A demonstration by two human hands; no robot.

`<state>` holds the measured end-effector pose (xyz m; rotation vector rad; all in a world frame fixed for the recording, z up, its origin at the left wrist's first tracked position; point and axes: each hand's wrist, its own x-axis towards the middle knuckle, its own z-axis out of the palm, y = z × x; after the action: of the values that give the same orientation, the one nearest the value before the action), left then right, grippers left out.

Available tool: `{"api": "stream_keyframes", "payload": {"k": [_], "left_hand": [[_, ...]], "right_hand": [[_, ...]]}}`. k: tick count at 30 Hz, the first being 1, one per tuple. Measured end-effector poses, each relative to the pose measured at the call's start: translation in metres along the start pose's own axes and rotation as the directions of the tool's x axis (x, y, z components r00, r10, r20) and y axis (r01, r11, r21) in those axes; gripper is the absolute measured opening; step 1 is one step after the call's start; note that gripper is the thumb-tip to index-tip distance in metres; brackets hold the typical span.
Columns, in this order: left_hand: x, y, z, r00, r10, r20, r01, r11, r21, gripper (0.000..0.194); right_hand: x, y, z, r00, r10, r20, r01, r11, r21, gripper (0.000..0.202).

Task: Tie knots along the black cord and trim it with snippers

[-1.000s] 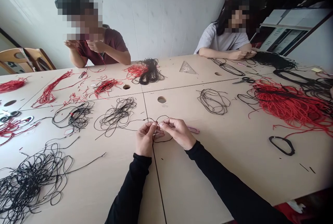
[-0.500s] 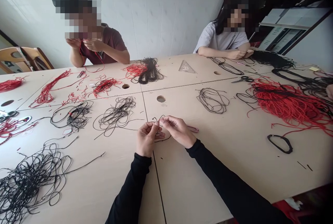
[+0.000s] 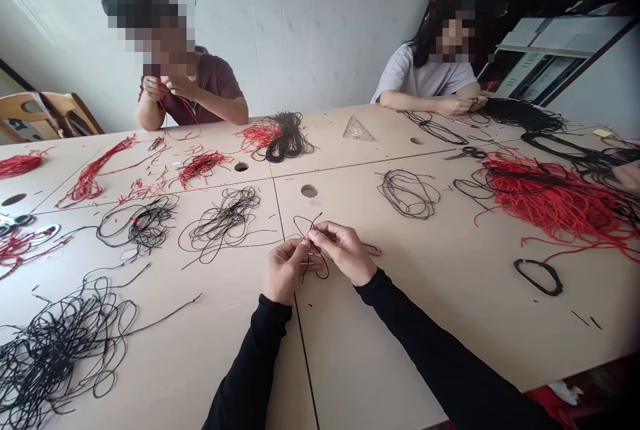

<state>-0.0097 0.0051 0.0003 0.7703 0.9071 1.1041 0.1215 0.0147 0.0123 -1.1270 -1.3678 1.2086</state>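
Observation:
A thin black cord (image 3: 324,273) runs between my two hands, with a loop standing out above the fingers and another hanging below. My left hand (image 3: 290,267) pinches it between thumb and forefinger. Right beside it, my right hand (image 3: 341,249) is closed on the same cord, the fingertips of both hands almost touching. The exact crossing of the cord is hidden by the fingers. A pink-handled tool (image 3: 372,250) lies on the table just behind my right hand, partly covered.
Black cord bundles (image 3: 50,343) spread at left, with a loose black coil (image 3: 409,194) ahead. On the right lie a red cord heap (image 3: 555,193), scissors (image 3: 470,153) and a black loop (image 3: 538,277). Two people sit across the table; a set square (image 3: 359,129) lies before them.
The cord loop now stands up larger above my fingertips, and an end hangs below them. My hands have shifted only slightly. The person at left has lowered their hands a little.

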Motion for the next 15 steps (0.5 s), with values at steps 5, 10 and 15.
{"api": "stream_keyframes", "payload": {"k": [5, 10, 15], "left_hand": [[0.002, -0.0005, -0.0017, 0.999, 0.006, -0.035, -0.007, 1.0, -0.024, 0.034], [0.003, 0.0025, -0.0059, 0.994, 0.037, -0.103, -0.045, 0.995, -0.085, 0.032], [0.0036, 0.0028, -0.0075, 0.99, 0.055, -0.127, -0.067, 0.994, -0.09, 0.03]], "right_hand": [[0.0004, 0.0025, -0.0011, 0.999, -0.011, 0.03, 0.011, 1.0, 0.006, 0.027], [0.0014, 0.0062, -0.004, 0.992, 0.013, 0.128, -0.013, 1.0, -0.004, 0.033], [0.0012, 0.0059, -0.0079, 0.983, 0.029, 0.18, -0.014, 0.997, -0.081, 0.031]]}}
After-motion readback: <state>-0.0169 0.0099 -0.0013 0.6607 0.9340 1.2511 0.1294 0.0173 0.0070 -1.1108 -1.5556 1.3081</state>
